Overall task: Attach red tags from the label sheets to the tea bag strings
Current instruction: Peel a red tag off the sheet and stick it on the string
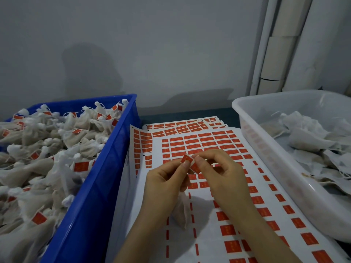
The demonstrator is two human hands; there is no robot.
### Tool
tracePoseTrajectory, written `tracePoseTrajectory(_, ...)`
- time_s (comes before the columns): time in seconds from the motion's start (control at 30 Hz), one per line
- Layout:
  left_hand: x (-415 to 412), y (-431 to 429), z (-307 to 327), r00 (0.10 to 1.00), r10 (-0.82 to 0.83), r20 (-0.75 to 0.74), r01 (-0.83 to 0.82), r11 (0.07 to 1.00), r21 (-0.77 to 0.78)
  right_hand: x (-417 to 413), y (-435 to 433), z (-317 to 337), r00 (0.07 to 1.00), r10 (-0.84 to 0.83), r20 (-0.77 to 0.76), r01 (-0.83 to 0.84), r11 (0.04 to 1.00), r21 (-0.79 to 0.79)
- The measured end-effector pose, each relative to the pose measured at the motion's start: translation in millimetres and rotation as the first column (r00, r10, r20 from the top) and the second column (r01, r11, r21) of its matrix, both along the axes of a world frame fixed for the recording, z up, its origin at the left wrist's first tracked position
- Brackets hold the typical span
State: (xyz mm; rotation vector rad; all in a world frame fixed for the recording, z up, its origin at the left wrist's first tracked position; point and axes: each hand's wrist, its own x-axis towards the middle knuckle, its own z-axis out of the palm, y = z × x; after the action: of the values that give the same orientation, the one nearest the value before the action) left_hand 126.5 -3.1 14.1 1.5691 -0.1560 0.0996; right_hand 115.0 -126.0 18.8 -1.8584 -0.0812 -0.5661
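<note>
both hands pinching one red tag above the sheets

i'm looking down between two bins, grey wall (171, 44) behind, white pipes (281, 44) running up the right corner. nothing blocks my view of the fingers; the hands themselves cover the middle of the top label sheet (209, 141).

on the left, the blue crate (106, 168) is heaped with tied tea bags (47, 149), many already showing a red tag on the string. on the right, the white tub (266, 145) holds looser, flatter bags (307, 137), and i see no red on those. between the two, label sheets overlap in a stack, rows of red rectangles on white backing, with gaps down the near side where tags are gone.

now the tag (187, 159): small, red, rectangular, held up over the sheet, tilted. my left hand (165, 184) has thumb and forefinger closed on its lower edge; my right hand (222, 173) pinches in from the other side, fingertips meeting the left's. a second red flap shows just under the right thumb, so the tag looks folded, though i can't tell for sure. one tea bag (181, 211) hangs below the left hand, just above the sheet. the string itself is too fine for me to make out.
</note>
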Motion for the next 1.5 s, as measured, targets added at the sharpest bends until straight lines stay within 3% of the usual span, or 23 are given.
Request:
tracePoseTrajectory(0.23,-1,-2,-1,0.997,0.078,-0.004,-0.078,0.997,-0.005,-1,4,-5,1.000,-0.020,0.014,0.021,0.999,-0.035)
tracePoseTrajectory(0.47,1,-4,-3,0.971,0.203,0.127,-0.206,0.978,0.013,-4,9,-5,0.997,0.000,-0.075,0.007,0.996,0.087)
tracePoseTrajectory(0.67,-1,-3,-4,0.948,0.162,0.276,-0.201,0.972,0.120,-3,7,-5,0.998,-0.027,-0.064,0.034,0.994,0.100)
tracePoseTrajectory(0.93,-1,-1,-6,0.953,0.149,0.264,-0.193,0.970,0.148,-3,7,-5,1.000,0.002,0.012,-0.002,0.999,0.054)
tracePoseTrajectory(1.3,3,1,-3,0.973,0.201,-0.114,-0.210,0.975,-0.068,3,8,-14,0.997,0.048,-0.061,-0.044,0.996,0.074)
tracePoseTrajectory(1.5,2,1,0,0.978,0.122,-0.166,-0.141,0.984,-0.106,4,6,-14,0.998,0.047,-0.052,-0.039,0.989,0.145)
